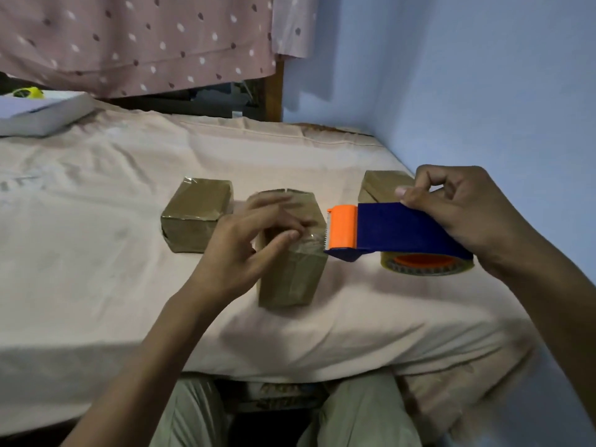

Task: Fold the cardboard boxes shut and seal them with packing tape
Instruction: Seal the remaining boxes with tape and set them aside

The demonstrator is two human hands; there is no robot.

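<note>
Three small brown cardboard boxes lie on a bed with a pale pink sheet (pixel 96 195). The middle box (pixel 292 272) stands in front of me, with clear tape across its top. My left hand (pixel 251 240) rests on this box, thumb and fingers pressing the tape near its right edge. My right hand (pixel 467 214) grips a blue and orange tape dispenser (pixel 387 230), its orange cutter end touching the box's right top edge. A roll of clear tape (pixel 429 264) sits under the dispenser. A taped box (pixel 196 214) lies to the left. Another box (pixel 383 185) is partly hidden behind my right hand.
A blue wall (pixel 451 75) runs along the bed's right side. A flat white box (pixel 42 112) with a yellow object (pixel 29 91) on it lies at the far left. A pink dotted cloth (pixel 145 40) hangs behind. My knees show below the bed's front edge.
</note>
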